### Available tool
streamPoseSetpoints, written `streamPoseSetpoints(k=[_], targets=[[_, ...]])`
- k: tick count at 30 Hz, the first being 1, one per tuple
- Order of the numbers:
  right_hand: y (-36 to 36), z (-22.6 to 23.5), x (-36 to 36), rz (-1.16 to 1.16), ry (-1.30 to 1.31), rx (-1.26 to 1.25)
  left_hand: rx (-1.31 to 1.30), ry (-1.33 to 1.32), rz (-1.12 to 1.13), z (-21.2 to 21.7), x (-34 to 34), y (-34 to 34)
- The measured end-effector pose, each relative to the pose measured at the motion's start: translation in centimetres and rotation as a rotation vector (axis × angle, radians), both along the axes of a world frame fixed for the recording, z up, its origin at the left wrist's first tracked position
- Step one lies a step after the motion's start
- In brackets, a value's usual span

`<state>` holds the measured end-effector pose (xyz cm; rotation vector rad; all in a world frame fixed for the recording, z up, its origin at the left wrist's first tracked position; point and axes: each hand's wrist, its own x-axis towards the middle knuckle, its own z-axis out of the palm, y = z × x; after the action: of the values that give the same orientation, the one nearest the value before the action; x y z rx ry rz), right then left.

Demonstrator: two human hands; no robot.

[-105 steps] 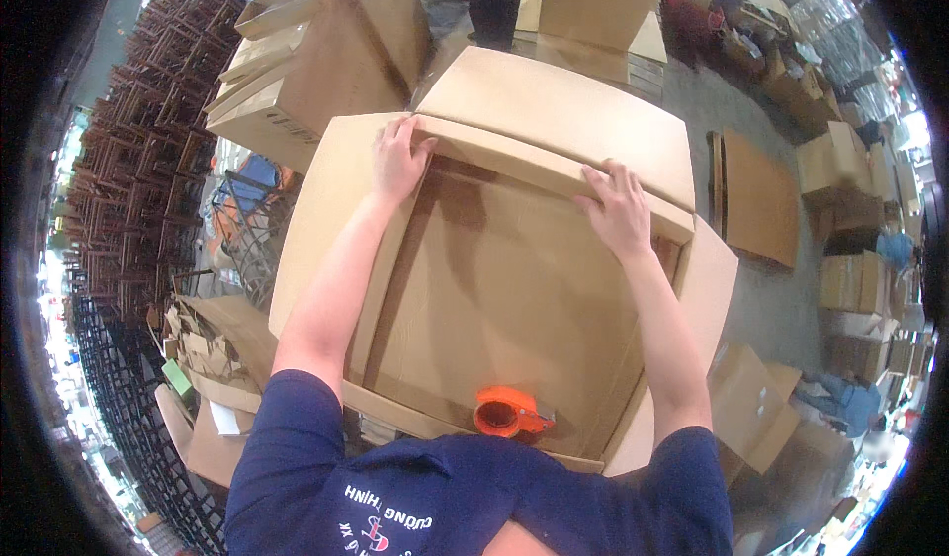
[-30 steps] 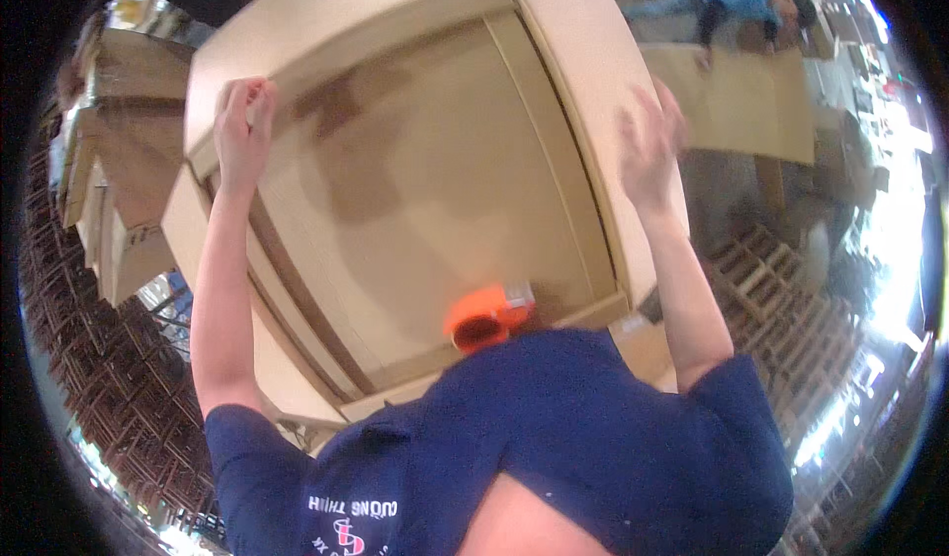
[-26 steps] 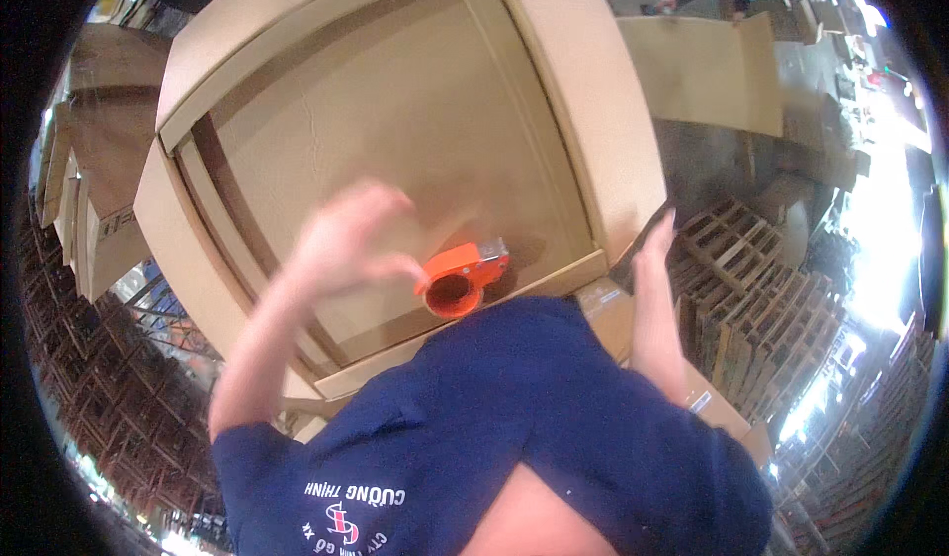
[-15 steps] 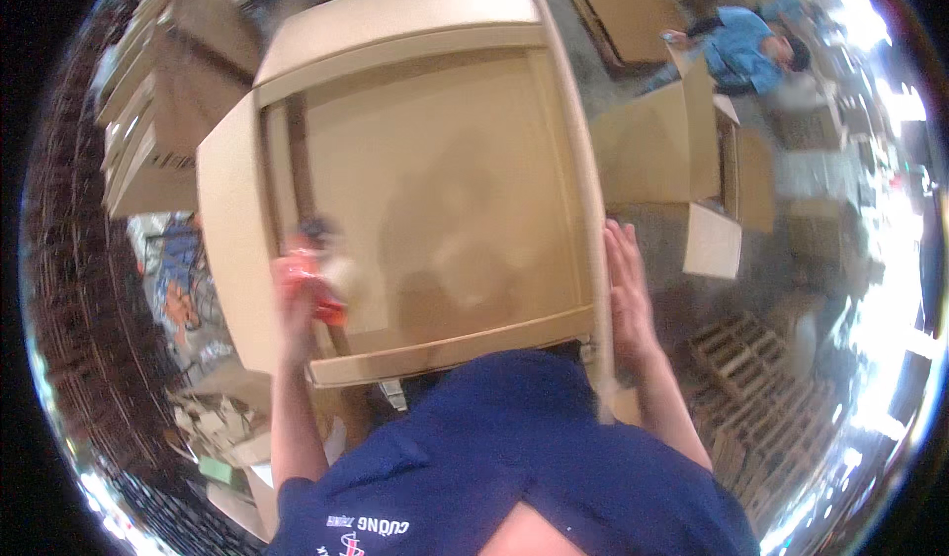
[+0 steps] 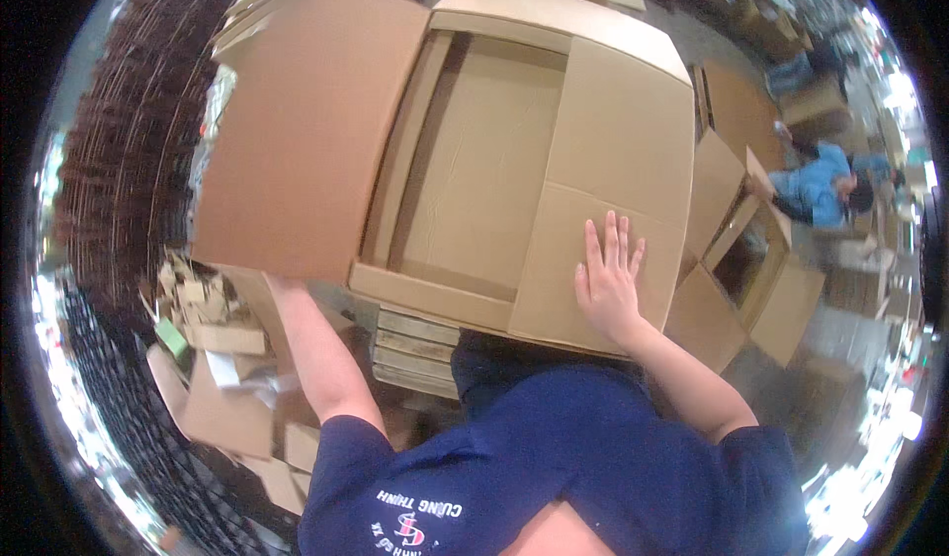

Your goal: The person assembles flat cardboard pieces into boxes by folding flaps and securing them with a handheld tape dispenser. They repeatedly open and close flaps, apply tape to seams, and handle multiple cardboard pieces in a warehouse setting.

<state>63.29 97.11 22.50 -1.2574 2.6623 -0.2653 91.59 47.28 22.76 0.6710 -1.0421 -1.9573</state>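
Bright, even overhead light on the cardboard box (image 5: 514,161) at centre frame; soft shadow inside its open middle and under its lower edge. Blown-out glare along the right rim and lower left rim. Strong fisheye bend, black corners around the circle. Centre fairly sharp; right hand (image 5: 608,284) crisp, edges smeared and soft, upper left dark and blurred.
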Motion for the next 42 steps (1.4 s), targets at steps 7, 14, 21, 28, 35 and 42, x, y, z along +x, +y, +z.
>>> streamPoseSetpoints(k=[7, 14, 21, 28, 35, 42], targets=[[-7.6, 1.4, -4.6, 0.558, -0.042, -0.428, -0.536, -0.484, -0.093, -0.2, -4.5, 24.0], [-12.6, -0.7, -2.1, 0.898, -0.014, 0.005, 0.377, -0.08, 1.132, -10.0, 8.2, 46.1], [-11.7, -0.4, -1.8, 0.875, 0.083, 0.064, 0.904, -0.005, 0.8, -14.3, 10.1, 60.7], [-10.8, -1.3, -1.6, 0.845, 0.058, 0.021, 0.488, 0.365, 0.583, -1.3, 8.6, 58.7], [-13.7, 1.7, -18.5, 0.353, -0.88, -0.503, 0.183, -0.098, 0.06, 2.7, -11.5, 43.5], [-3.8, -2.0, -43.2, -0.867, -1.45, -1.274, 0.259, -0.238, -0.309, 1.0, -14.2, 39.4]])
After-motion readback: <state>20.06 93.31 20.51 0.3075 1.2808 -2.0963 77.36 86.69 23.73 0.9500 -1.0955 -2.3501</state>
